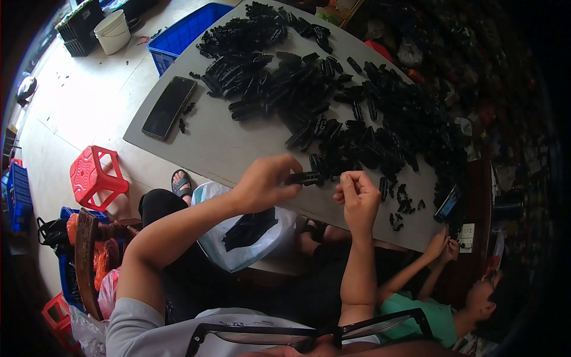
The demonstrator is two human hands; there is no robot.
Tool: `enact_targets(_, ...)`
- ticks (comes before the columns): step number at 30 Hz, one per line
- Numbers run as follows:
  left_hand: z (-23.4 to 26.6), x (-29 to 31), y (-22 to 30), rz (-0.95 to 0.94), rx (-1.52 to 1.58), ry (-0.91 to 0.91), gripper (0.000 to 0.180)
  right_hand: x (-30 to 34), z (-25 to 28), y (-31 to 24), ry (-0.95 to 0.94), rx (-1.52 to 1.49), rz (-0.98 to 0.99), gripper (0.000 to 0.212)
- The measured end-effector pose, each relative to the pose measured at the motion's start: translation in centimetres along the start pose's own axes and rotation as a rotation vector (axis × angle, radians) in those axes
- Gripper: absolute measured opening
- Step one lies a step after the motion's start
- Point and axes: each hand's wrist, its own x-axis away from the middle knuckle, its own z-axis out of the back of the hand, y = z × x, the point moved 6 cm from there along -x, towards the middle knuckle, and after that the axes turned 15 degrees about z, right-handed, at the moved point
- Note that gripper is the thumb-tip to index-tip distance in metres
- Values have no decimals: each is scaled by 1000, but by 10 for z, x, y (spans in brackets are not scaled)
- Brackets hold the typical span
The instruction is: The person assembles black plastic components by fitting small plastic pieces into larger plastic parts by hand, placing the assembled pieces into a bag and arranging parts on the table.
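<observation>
My left hand [266,185] is closed round one end of a short, dark black plastic part [307,178], held level above the table's near edge. Just to its right, my right hand [361,199] has its thumb and forefinger pinched together; whatever lies between them is too small to make out. Beyond both hands a heap of long black plastic pieces [285,83] spreads over the grey table [208,143]. Smaller black bits [404,202] are scattered to the right of my right hand.
A black phone [169,108] lies at the table's left. Below the near edge hangs a white bag [262,250] with black material inside. A red stool [98,178] and blue crate [184,33] stand left. At right, a person in green [422,315] has hands near another phone [447,203].
</observation>
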Motion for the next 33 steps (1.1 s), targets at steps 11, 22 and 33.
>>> enact_targets(11,-8,7,-18,3,592,-292,31,19,-23,-27,-62,-412,-45,18)
enact_targets(22,-17,11,-14,-17,619,-417,36,27,-30,-73,-23,44,544,20)
enact_targets(33,-12,11,-15,-67,454,-353,39,25,-41,-83,-107,164,633,21)
